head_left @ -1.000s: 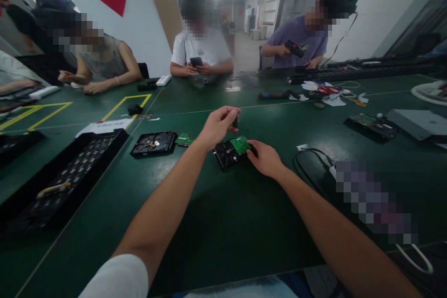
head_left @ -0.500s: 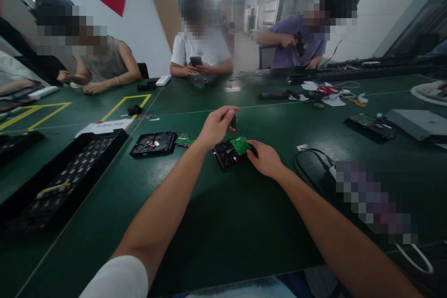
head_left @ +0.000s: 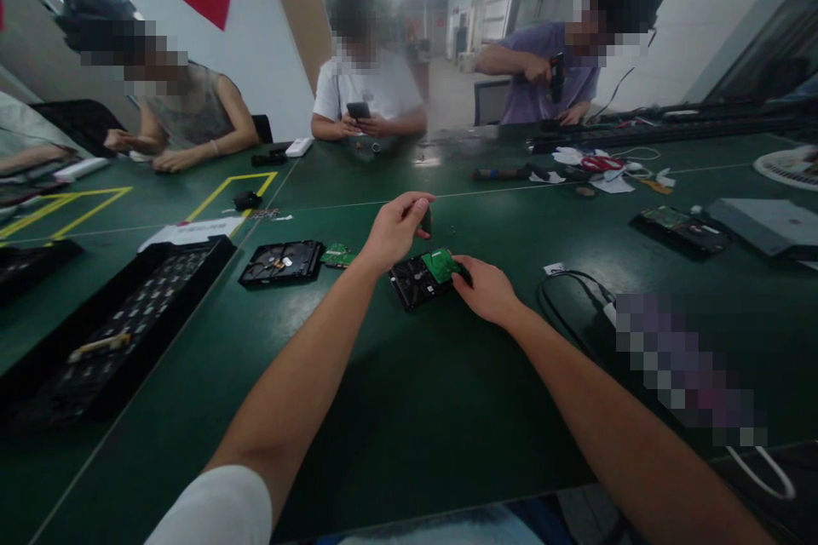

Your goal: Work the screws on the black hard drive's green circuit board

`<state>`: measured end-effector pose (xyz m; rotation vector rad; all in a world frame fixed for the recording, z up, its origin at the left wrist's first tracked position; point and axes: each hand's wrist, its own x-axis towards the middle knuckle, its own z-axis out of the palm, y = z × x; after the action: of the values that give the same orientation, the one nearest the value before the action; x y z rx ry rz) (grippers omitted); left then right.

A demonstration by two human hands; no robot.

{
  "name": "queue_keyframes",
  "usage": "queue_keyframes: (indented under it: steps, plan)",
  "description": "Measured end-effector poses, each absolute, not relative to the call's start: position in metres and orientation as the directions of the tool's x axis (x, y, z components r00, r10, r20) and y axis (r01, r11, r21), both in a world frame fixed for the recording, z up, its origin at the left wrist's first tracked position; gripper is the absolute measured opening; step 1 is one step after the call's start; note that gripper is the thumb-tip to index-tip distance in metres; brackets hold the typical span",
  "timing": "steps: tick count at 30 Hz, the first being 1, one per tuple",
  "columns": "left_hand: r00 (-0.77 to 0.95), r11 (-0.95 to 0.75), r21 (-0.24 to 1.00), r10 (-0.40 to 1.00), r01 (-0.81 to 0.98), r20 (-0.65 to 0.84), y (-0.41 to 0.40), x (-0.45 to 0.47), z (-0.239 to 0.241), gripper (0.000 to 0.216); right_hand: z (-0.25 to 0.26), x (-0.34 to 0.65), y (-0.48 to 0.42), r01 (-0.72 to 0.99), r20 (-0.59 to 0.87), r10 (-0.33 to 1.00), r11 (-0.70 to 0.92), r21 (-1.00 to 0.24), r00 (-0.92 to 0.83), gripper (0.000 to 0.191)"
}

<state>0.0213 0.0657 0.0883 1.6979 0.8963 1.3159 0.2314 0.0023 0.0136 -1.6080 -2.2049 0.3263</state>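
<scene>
A black hard drive [head_left: 415, 281] with a green circuit board [head_left: 440, 263] on top lies on the green table [head_left: 409, 409]. My left hand [head_left: 394, 228] hovers above it, fingers pinched round a small dark screwdriver handle [head_left: 426, 221] held upright. My right hand [head_left: 486, 289] rests on the table at the drive's right edge, fingers curled against the drive and board, steadying it.
A second opened drive [head_left: 281, 262] and a loose green board [head_left: 336, 255] lie to the left, beside a long black tray [head_left: 108, 332]. A black cable [head_left: 562, 298] loops at right. Three other people sit across the table, one holding a power screwdriver [head_left: 557, 77].
My hands have barely moved; the left fingers shifted slightly on the screwdriver handle. The person at back right raised the power tool upright.
</scene>
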Motion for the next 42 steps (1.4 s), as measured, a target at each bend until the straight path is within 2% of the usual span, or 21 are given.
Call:
queue_keyframes:
  steps: [9, 16, 22, 27, 32, 36, 38, 42]
  plan:
    - [0.187, -0.417, 0.907, 0.896, 0.05, 0.402, 0.065, 0.022, 0.089, 0.03, 0.016, 0.231, 0.001, 0.85, 0.178, 0.947, 0.318, -0.421, -0.266, 0.043]
    - [0.266, -0.394, 0.919, 0.889, 0.026, 0.373, 0.062, 0.022, 0.093, 0.031, 0.015, 0.231, 0.002, 0.855, 0.163, 0.951, 0.307, -0.418, -0.262, 0.043]
    - [0.246, -0.385, 0.922, 0.898, 0.041, 0.364, 0.059, 0.023, 0.095, 0.021, 0.014, 0.232, 0.001, 0.85, 0.186, 0.946, 0.32, -0.418, -0.265, 0.043]
    - [0.171, -0.355, 0.935, 0.922, 0.015, 0.348, 0.059, 0.026, 0.09, 0.037, 0.012, 0.233, 0.001, 0.842, 0.203, 0.939, 0.338, -0.421, -0.276, 0.043]
    - [0.253, -0.393, 0.919, 0.893, 0.034, 0.373, 0.056, 0.028, 0.091, 0.034, 0.009, 0.234, 0.002, 0.842, 0.208, 0.939, 0.337, -0.422, -0.272, 0.043]
    - [0.297, -0.289, 0.955, 0.907, -0.073, 0.297, 0.056, 0.027, 0.095, 0.03, 0.008, 0.234, 0.002, 0.847, 0.216, 0.938, 0.339, -0.409, -0.271, 0.044]
    - [0.271, -0.244, 0.965, 0.927, -0.095, 0.261, 0.057, 0.026, 0.097, 0.03, 0.009, 0.234, 0.002, 0.85, 0.205, 0.941, 0.333, -0.408, -0.27, 0.044]
    - [0.144, -0.25, 0.968, 0.957, -0.027, 0.252, 0.057, 0.026, 0.097, 0.035, 0.012, 0.233, 0.0, 0.845, 0.202, 0.941, 0.332, -0.419, -0.27, 0.044]
